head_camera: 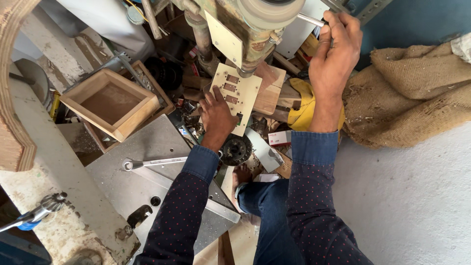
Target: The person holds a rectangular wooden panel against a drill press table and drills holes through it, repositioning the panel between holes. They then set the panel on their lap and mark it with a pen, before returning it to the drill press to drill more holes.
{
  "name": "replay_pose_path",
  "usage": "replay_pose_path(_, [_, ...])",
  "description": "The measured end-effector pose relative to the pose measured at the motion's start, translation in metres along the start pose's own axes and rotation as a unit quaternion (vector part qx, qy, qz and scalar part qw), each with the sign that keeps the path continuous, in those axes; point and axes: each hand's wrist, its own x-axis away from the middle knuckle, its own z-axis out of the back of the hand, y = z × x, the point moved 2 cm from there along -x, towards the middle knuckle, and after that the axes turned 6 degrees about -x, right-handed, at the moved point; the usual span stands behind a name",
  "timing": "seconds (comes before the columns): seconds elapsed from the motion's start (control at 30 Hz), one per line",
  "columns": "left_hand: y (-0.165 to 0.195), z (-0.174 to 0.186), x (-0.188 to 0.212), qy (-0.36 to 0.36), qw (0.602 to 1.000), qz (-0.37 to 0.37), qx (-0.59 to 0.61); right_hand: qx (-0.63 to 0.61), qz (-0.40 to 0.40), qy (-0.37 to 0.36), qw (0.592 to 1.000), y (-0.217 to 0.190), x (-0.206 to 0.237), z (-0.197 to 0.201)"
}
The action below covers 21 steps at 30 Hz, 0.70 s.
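My left hand (216, 115) presses on a pale rectangular plate (240, 93) with several small rectangular cut-outs, holding it flat on a wooden block (271, 91) under the head of a worn drill press (255, 27). My right hand (336, 49) is raised at the upper right and grips the metal feed lever (310, 19) of the drill press. Both arms wear dark blue sleeves with red dots and denim cuffs.
An open wooden box (110, 100) sits at the left. A combination spanner (152, 162) lies on a grey metal plate (137, 189). Burlap sacks (417, 93) pile at the right, a yellow cloth (304, 110) beside them. A black wheel (236, 149) and scraps lie below the plate.
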Motion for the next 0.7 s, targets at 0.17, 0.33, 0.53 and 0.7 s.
replay_pose_path(0.17, [0.0, 0.002, 0.001, -0.011, 1.0, -0.003, -0.011, -0.02, -0.032, -0.01, 0.999, 0.005, 0.0, -0.002])
replay_pose_path(0.33, [0.002, 0.004, 0.0, -0.029, 1.0, 0.007, -0.005, -0.004, -0.029, -0.027, 0.999, 0.008, 0.002, -0.004])
replay_pose_path(0.53, [0.003, 0.006, 0.002, -0.026, 1.0, 0.004, -0.01, -0.006, -0.049, -0.038, 0.998, 0.013, 0.005, -0.007])
replay_pose_path(0.7, [0.003, 0.005, 0.001, -0.032, 0.999, 0.01, 0.006, -0.011, -0.064, -0.057, 0.996, 0.022, 0.01, -0.016])
